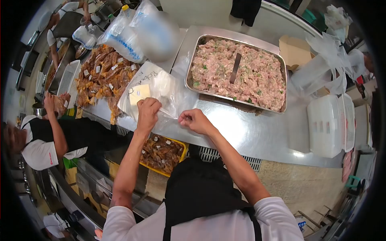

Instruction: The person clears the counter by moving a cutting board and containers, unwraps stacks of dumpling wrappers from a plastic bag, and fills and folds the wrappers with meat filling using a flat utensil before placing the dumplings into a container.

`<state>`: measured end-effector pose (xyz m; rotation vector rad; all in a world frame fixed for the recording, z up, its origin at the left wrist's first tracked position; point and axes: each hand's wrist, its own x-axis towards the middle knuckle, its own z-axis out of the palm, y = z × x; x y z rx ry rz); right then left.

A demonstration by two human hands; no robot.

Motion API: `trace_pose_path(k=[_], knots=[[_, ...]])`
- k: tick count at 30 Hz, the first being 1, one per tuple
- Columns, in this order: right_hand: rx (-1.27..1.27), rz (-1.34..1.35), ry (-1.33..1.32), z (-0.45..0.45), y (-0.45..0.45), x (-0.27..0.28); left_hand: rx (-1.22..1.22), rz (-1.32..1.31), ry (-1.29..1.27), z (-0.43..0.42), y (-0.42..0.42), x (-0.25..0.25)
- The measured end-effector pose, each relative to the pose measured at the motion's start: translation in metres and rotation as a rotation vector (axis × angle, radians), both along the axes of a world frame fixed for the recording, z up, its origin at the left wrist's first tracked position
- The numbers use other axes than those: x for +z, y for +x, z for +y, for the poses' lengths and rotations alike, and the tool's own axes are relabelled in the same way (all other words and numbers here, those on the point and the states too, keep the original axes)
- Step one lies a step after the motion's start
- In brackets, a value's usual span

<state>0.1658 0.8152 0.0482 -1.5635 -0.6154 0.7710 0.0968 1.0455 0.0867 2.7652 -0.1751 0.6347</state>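
Observation:
My left hand [148,113] is closed, its fingers bent down at the lower edge of a pale yellow square stack [139,94] that looks like dough wrappers. Whatever its fingertips pinch is hidden. The stack lies on a clear plastic bag [171,94] with handwriting on it. My right hand [197,121] is just right of the bag's lower corner, thumb and fingers pinched together; what is between them, if anything, is too small to make out. Beyond it sits a metal tray [188,82] full of minced meat [215,64] with green bits, a dark flat strip [236,68] lying in it.
Brown pieces with white tags [106,74] are heaped at the left of the steel table [225,124]. A yellow crate [185,150] with similar pieces stands below its edge. White plastic containers [325,124] are at the right. A co-worker [52,140] in a black apron stands at the left.

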Motion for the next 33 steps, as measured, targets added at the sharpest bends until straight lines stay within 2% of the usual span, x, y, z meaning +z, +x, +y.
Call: trace_pose_path(k=[5,8,10,11,13,16,18,22,23,25,27,29,31,33], knots=[[0.029,0.035,0.053,-0.013,0.001,0.004,-0.164,0.055,-0.022,0.007,0.003,0.015],[-0.002,0.064,-0.062,-0.008,-0.002,0.014,-0.158,0.062,-0.028,0.008,0.005,0.015],[-0.179,-0.368,-0.120,-0.005,-0.008,0.008,-0.152,0.063,-0.035,0.006,0.010,0.010],[-0.192,-0.369,-0.132,0.001,-0.015,0.008,-0.143,0.068,-0.056,0.007,0.012,0.005],[-0.433,-0.755,0.052,0.032,-0.028,0.021,-0.153,0.067,-0.081,0.011,0.017,0.002],[-0.442,-0.690,0.060,0.078,-0.037,0.030,-0.201,0.138,-0.100,0.020,0.020,0.008],[-0.464,-0.730,-0.054,0.100,-0.031,0.010,-0.215,0.186,-0.049,0.026,0.023,0.009],[-0.484,-0.749,-0.102,0.104,-0.026,-0.013,-0.231,0.345,0.057,0.027,0.022,0.012],[-0.502,-0.748,-0.101,0.101,-0.026,-0.015,-0.244,0.341,0.055,0.024,0.020,0.014],[-0.535,-0.747,-0.110,0.097,-0.027,-0.012,-0.223,0.241,-0.195,0.017,0.013,0.028],[-0.527,-0.749,-0.116,0.097,-0.030,-0.008,-0.187,0.215,-0.142,0.018,0.001,0.037],[-0.551,-0.793,-0.138,0.101,-0.035,-0.003,-0.065,0.302,0.028,0.030,-0.003,0.035],[-0.570,-0.844,-0.160,0.109,-0.037,-0.011,-0.065,0.351,0.018,0.023,-0.008,0.031],[-0.554,-0.778,-0.146,0.116,-0.032,-0.026,-0.064,0.147,0.065,0.008,-0.012,0.032]])
